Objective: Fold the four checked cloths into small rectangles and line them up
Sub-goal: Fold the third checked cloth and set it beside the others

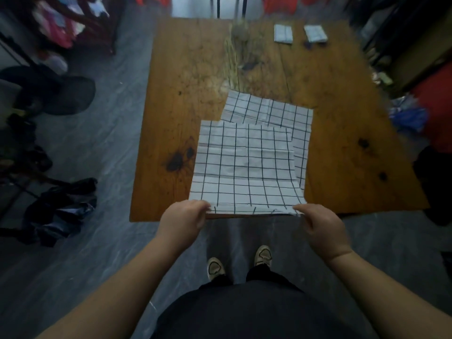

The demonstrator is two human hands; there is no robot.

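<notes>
A white cloth with black checks (244, 165) lies spread flat at the near edge of the wooden table (186, 81). My left hand (183, 217) pinches its near left corner and my right hand (320, 226) pinches its near right corner, both at the table's front edge. A second checked cloth (269, 108) lies flat beneath it, showing at the far side and along the right. Two folded checked cloths sit as small rectangles at the far right of the table, one (283, 33) beside the other (315, 33).
A tuft of dried grass or straw (238, 45) lies at the table's far middle. A black chair (56, 94) and dark clothes (58, 211) are on the floor to the left. Red and blue items (415, 113) crowd the right side.
</notes>
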